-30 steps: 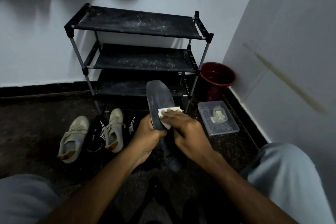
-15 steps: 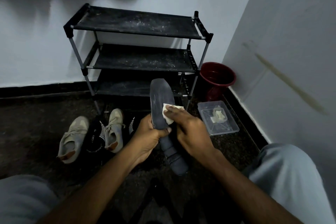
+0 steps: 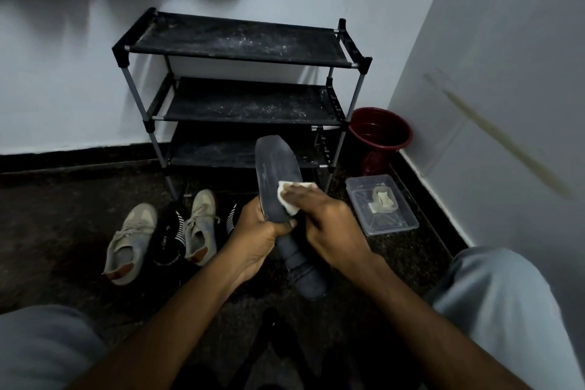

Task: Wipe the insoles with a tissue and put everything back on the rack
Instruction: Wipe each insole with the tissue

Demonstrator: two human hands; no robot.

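Observation:
A dark insole [image 3: 278,168] stands tilted in front of me, toe end up. My left hand [image 3: 253,231] grips its middle from the left side. My right hand [image 3: 329,225] presses a white tissue [image 3: 286,196] against the insole's face, fingers curled over the tissue. The heel end of the insole [image 3: 308,275] points down toward the floor. A black three-shelf rack [image 3: 240,41] stands against the wall behind, its shelves dusty and bare. Two beige sneakers [image 3: 133,231] [image 3: 199,225] lie on the floor at the left, with black striped socks [image 3: 171,237] between them.
A dark red bucket [image 3: 380,136] sits in the corner right of the rack. A clear plastic box [image 3: 381,204] with a small item inside lies on the floor by the right wall. My knees in grey trousers [image 3: 493,310] frame the lower corners.
My right hand has slid the tissue across the insole's face, from the right edge toward the left. The insole has tipped slightly. The left hand keeps its grip.

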